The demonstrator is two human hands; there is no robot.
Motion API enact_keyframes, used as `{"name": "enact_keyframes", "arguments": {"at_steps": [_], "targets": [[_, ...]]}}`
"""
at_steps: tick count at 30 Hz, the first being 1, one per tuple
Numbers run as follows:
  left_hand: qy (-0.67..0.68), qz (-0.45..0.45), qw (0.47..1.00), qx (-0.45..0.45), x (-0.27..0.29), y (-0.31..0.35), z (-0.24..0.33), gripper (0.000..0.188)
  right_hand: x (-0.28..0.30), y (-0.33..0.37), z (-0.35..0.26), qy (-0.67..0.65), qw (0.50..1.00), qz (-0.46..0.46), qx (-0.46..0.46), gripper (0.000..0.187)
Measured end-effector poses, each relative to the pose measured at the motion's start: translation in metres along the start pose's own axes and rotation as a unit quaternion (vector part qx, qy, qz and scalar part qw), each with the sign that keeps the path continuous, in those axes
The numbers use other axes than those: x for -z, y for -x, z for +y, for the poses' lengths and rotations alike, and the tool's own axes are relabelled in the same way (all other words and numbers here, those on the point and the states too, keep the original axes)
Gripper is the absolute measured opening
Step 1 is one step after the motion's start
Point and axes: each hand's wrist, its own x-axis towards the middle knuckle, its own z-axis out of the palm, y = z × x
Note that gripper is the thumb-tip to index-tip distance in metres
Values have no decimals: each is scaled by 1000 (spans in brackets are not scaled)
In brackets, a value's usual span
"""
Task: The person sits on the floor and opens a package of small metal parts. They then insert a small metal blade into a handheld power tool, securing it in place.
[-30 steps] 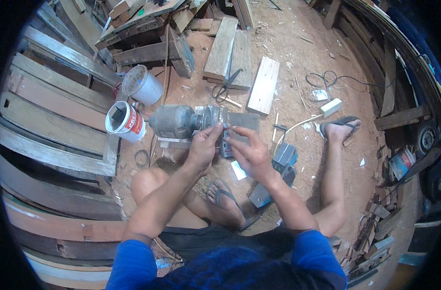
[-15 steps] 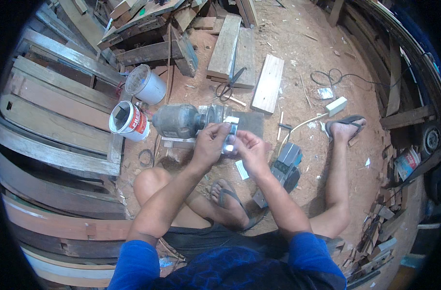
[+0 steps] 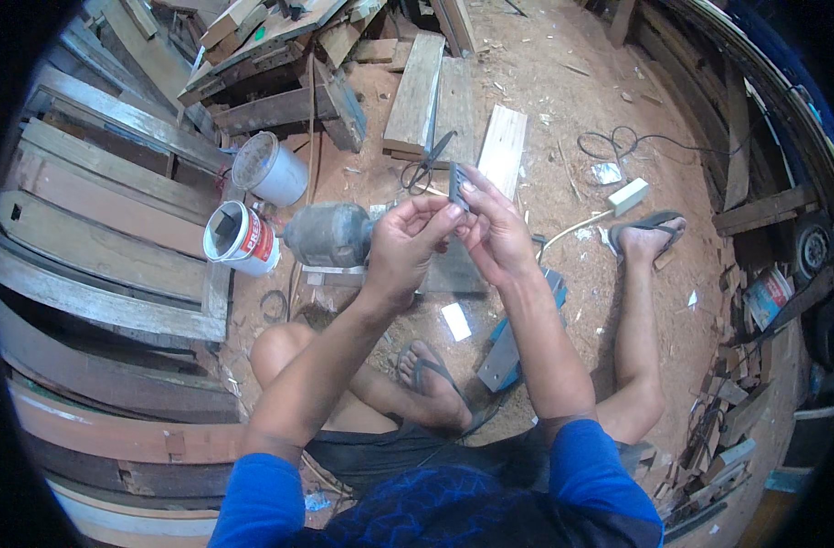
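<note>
1. The left hand [image 3: 408, 245] and right hand [image 3: 495, 228] meet above the sawdust floor [image 3: 563, 100], fingertips of both pinched on a small flat grey plate [image 3: 459, 185] held upright between them, its top edge standing clear above the fingers.
2. Open room lies to the right, toward the white plug block [image 3: 628, 195] and coiled black cable [image 3: 618, 142]; stacked planks [image 3: 106, 228] close off the left side, and short boards [image 3: 435, 87] lie beyond the hands.
3. Just below and left of the hands sits a grey electric motor [image 3: 328, 234]; two white plastic buckets [image 3: 243, 237] stand to its left, well clear of the hands.
4. Compared with a second ago, the hands have lifted off the motor's mounting end, and the plate is now raised in the air rather than down at the machine.
5. The plate looks thin, dull and metallic with straight edges; the motor is rounded and dusty; the floor is loose reddish sawdust. Black scissors [image 3: 428, 163] lie just behind the plate.
</note>
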Motion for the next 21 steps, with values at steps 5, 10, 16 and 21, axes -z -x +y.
{"name": "enact_keyframes", "arguments": {"at_steps": [5, 10, 16, 21], "targets": [[26, 39, 998, -34, -25, -4, 19, 20, -14, -2, -10, -49, 997, -54, -13, 51], [42, 47, 996, -63, -37, -3, 26, 18, -25, 3, -22, -60, 996, -55, -19, 43], [33, 45, 992, -111, -51, 0, 56, 24, -50, 4, -39, -73, 994, -79, -9, 30], [53, 29, 989, -135, -59, 1, 72, 21, -66, 7, -51, -65, 993, -93, 14, 20]]}}
